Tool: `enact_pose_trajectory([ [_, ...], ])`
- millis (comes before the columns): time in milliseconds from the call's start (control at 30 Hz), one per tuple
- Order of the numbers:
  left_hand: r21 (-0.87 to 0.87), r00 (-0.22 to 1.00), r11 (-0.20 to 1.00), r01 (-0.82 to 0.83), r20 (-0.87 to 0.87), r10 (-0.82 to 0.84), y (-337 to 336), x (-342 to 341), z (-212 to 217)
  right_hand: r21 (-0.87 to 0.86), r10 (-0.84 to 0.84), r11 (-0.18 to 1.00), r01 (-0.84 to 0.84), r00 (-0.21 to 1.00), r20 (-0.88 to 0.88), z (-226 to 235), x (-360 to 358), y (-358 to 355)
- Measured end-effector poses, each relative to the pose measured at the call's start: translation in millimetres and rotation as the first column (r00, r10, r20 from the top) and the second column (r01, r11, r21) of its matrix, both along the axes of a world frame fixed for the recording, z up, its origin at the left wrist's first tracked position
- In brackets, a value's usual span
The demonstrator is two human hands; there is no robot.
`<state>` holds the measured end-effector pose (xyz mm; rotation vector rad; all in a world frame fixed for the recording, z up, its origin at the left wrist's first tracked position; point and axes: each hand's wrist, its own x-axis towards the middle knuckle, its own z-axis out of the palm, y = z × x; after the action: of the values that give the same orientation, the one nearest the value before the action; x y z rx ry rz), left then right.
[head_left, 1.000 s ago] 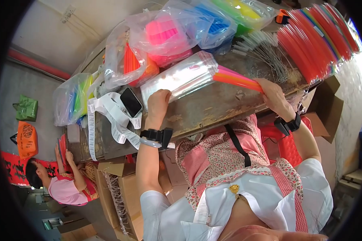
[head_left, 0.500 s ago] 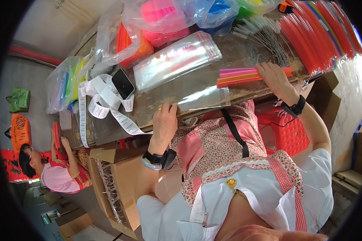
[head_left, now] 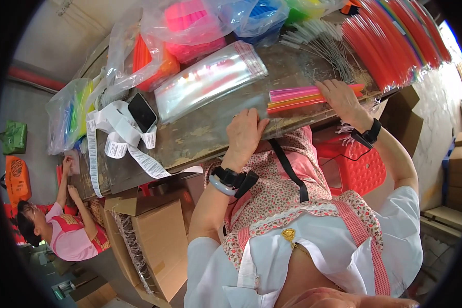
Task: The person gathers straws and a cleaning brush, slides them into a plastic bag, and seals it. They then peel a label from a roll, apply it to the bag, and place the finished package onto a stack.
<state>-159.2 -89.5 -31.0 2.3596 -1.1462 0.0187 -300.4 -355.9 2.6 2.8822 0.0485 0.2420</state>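
A bundle of pink, orange and yellow straws (head_left: pixel 295 97) lies on the worn table (head_left: pixel 200 136). My right hand (head_left: pixel 341 97) grips the bundle's right end, a black band on its wrist. My left hand (head_left: pixel 245 131) rests at the table's near edge, just by the bundle's left end. Its fingers press a thin clear plastic sleeve (head_left: pixel 273 128) that is hard to make out. Further back lies a stack of clear sleeves (head_left: pixel 210 77).
A black phone (head_left: pixel 142 113) and a strip of white labels (head_left: pixel 119 146) lie at the left. Bags of coloured straws (head_left: pixel 190 20), thin brushes (head_left: pixel 318 43) and red straws (head_left: pixel 390 41) fill the back. A cardboard box (head_left: pixel 156 241), red stool (head_left: pixel 357 167) and another person (head_left: pixel 61 231) are below.
My left hand left the stack of clear sleeves, dropped to the table's near edge, then moved right to the straws' left end. My right hand stayed on the bundle.
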Motion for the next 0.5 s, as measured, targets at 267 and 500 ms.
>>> enact_pose_trajectory([
  [267,0.034,0.998,0.998,-0.051,0.028,0.05,-4,-4,1,0.112,0.073,0.991,-0.078,0.996,0.05,-9,-8,0],
  [500,0.028,0.994,0.995,-0.097,-0.038,0.098,-2,2,-2,0.013,0.1,0.995,-0.103,0.983,0.157,-19,-8,-6],
])
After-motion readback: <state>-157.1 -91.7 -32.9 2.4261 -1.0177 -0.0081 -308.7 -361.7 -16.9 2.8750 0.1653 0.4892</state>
